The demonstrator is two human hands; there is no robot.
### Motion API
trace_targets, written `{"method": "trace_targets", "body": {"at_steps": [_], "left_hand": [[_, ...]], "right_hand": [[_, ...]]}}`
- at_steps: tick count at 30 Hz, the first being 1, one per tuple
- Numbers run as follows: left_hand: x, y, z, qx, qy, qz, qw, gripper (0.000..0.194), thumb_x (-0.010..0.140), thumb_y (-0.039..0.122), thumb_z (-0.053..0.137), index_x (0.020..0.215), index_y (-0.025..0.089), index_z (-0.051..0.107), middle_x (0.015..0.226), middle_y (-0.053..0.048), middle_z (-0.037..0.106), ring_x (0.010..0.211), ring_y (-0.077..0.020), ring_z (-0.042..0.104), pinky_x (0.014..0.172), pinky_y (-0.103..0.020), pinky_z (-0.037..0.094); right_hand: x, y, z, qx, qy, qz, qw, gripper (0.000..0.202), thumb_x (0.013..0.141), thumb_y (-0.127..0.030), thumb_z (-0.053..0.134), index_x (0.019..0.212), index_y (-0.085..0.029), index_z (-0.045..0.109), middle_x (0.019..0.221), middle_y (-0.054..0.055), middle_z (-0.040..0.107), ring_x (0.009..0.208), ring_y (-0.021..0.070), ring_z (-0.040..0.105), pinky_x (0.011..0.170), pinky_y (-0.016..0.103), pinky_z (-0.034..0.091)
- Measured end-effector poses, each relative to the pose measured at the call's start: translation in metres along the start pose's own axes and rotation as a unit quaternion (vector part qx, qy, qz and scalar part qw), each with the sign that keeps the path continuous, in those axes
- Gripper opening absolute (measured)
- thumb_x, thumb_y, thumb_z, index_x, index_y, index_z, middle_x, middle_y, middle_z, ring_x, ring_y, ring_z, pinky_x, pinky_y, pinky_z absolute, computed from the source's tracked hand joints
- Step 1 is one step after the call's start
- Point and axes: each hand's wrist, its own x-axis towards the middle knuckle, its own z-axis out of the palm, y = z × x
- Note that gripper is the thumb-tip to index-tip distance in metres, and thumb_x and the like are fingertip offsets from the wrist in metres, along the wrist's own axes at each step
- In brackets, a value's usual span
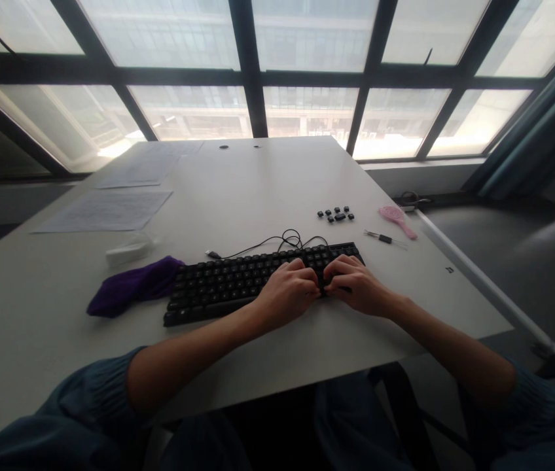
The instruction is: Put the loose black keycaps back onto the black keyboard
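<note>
A black keyboard (223, 284) lies slightly slanted on the white table, its cable looped behind it. My left hand (290, 291) rests over its right half, fingers curled in together. Close beside it, my right hand (353, 284) is bent over the keyboard's right end. The fingertips of both hands meet near the front edge, around a small dark spot; what they pinch there is too small to name. Several loose black keycaps (340, 216) sit behind the keyboard's right end. To their right is a thin tool with a black handle (384, 239).
A purple cloth (135, 286) touches the keyboard's left end, with a whitish translucent object (129, 251) behind it. Papers (105, 210) lie at the back left. A pink hairbrush (397, 220) is near the right edge. The table's front edge (277, 391) runs below my forearms.
</note>
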Motion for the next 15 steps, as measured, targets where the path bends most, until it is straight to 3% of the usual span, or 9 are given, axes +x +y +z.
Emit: {"method": "trace_targets", "body": {"at_steps": [10,15], "left_hand": [[-0.001,0.003,-0.001,-0.025,-0.004,-0.024,0.999,0.018,0.095,0.028,0.065,0.083,0.022,0.078,0.098,-0.004,0.075,0.092,-0.0202,0.058,0.09,-0.034,0.047],[0.021,-0.006,-0.026,-0.016,0.038,-0.048,0.998,0.017,0.096,0.032,0.064,0.094,0.023,0.079,0.103,-0.004,0.076,0.096,-0.0213,0.06,0.091,-0.035,0.048]], "right_hand": [[0.002,-0.006,-0.001,0.029,0.004,0.031,0.999,0.014,0.093,-0.02,0.068,0.08,-0.023,0.071,0.099,0.005,0.07,0.097,0.0223,0.057,0.089,0.042,0.045],[0.016,0.01,-0.02,0.061,0.1,0.072,0.99,0.009,0.093,-0.021,0.068,0.093,-0.025,0.076,0.103,0.006,0.073,0.101,0.0241,0.06,0.092,0.043,0.05]]}}
